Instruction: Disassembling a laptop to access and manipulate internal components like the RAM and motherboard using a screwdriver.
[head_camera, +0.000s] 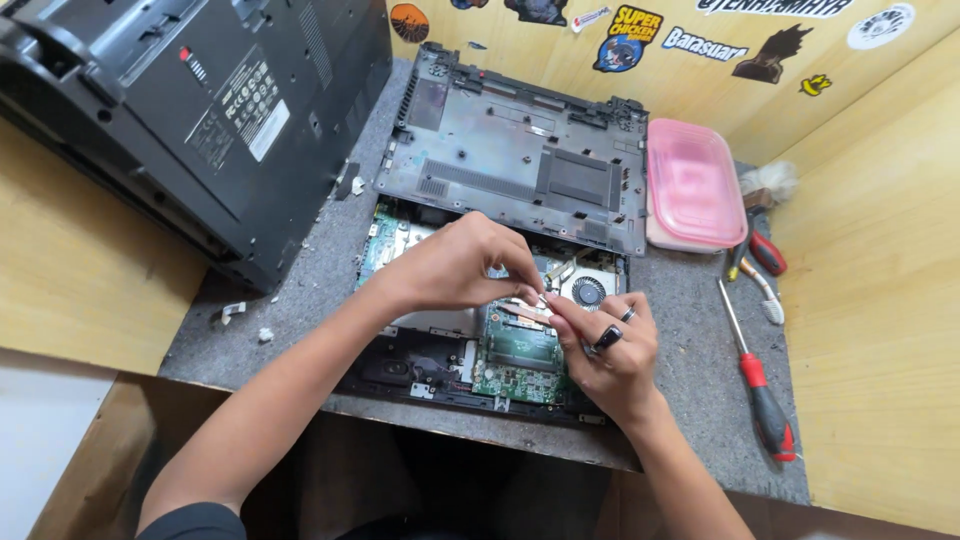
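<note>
An opened laptop (430, 375) lies on the grey mat with its green circuit board (520, 365) and round fan (588, 291) exposed. My left hand (455, 265) hovers over the board's middle, fingers pinched together at a small copper-coloured part (525, 312) near the fan. My right hand (605, 350), wearing dark rings, meets it from the right, its fingertips pinching the same spot. What exactly is between the fingers is too small to tell. The removed grey bottom cover (520, 150) lies just behind the laptop.
A second dark laptop (200, 110) rests upside down at the left. A pink lidded box (692, 195) stands at the right, with a red-handled screwdriver (760, 390), pliers (765, 250) and a brush beside it. Wooden walls with stickers enclose the bench (690, 340).
</note>
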